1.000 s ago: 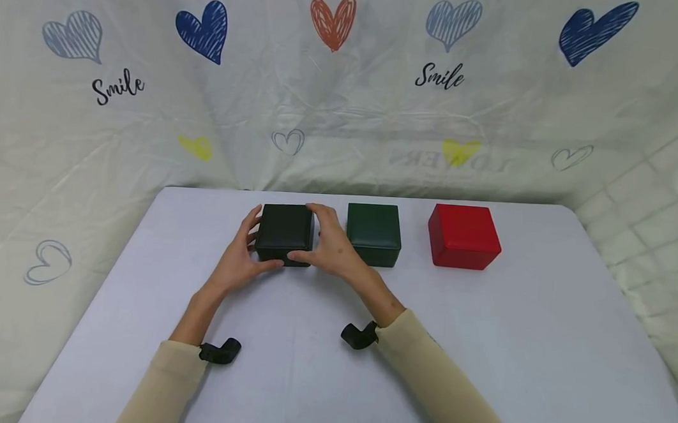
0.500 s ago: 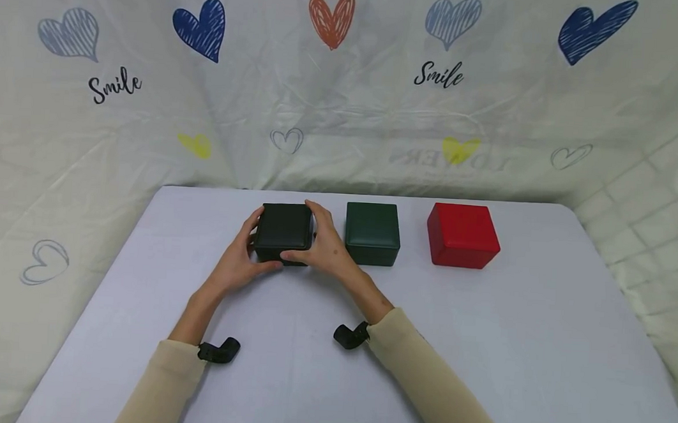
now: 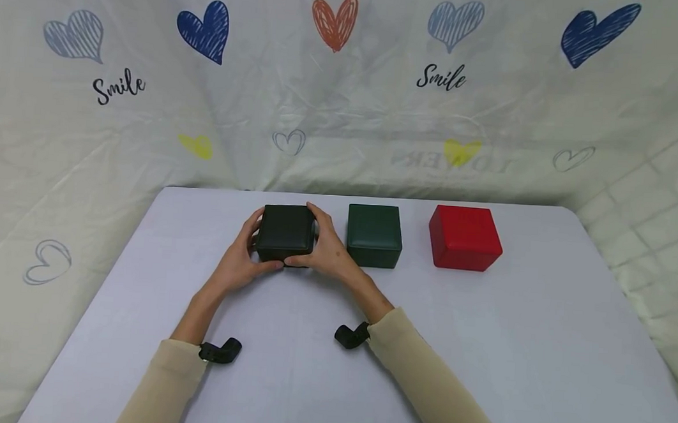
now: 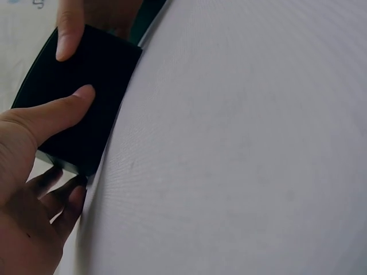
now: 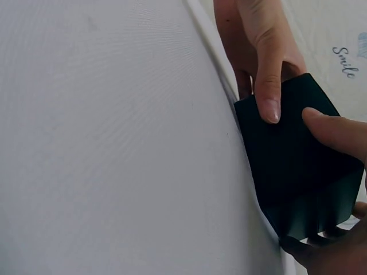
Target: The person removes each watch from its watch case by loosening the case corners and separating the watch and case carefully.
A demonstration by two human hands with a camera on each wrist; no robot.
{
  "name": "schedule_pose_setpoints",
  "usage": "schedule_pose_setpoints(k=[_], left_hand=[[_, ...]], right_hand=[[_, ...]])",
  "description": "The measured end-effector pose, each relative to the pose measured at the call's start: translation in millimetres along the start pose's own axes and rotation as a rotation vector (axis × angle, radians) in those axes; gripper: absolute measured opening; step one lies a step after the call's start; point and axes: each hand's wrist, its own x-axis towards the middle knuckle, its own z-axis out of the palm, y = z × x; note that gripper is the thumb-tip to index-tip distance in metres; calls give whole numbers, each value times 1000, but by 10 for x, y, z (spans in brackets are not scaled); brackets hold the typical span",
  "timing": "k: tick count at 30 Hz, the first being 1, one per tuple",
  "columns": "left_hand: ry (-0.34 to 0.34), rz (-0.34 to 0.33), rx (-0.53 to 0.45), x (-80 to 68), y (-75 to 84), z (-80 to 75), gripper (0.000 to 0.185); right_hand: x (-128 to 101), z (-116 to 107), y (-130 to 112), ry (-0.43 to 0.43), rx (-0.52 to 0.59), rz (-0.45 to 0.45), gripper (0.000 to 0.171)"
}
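Observation:
A black, square, padded-looking box [image 3: 285,228] rests near the far edge of the white table, its lid down. My left hand [image 3: 237,265] holds it from the left, thumb on the near face and fingers along the side. From the right, my right hand [image 3: 331,257] grips the same box, its index finger reaching to the far corner and its thumb on the front. Both thumbs lie on the dark front face of the box [image 4: 109,80] in the left wrist view. In the right wrist view, fingers of the right hand [image 5: 338,255] wrap the box's side.
Just right of my right hand stands a dark green box [image 3: 374,229]. Farther right is a red box [image 3: 467,230], turned slightly. All stand on the white table [image 3: 308,363], and a pale curtain [image 3: 345,97] printed with hearts hangs behind it.
My right wrist and forearm have shifted slightly left, and the right thumb has slid a little left along the front. The black box shows no clear movement.

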Motion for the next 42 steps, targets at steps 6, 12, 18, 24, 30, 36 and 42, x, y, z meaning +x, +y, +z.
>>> schedule_pose_setpoints(k=[6, 12, 18, 24, 30, 36, 42], left_hand=[[0, -24, 26, 7, -26, 16, 120], [15, -50, 49, -8, -37, 7, 120], [30, -53, 43, -2, -45, -26, 120], [38, -49, 47, 7, -42, -27, 120], [40, -35, 49, 23, -60, -16, 121], [55, -9, 65, 30, -74, -10, 121], [62, -6, 71, 32, -71, -13, 123]], right_hand=[[0, -10, 20, 19, 11, 0, 122], [4, -8, 17, 15, -22, 2, 122], [2, -2, -10, 15, -65, 1, 120], [-11, 32, 11, 48, -14, -1, 117], [-17, 56, 36, 79, 40, -1, 111], [5, 53, 30, 103, 56, 16, 108], [19, 69, 29, 127, 50, 26, 104]])
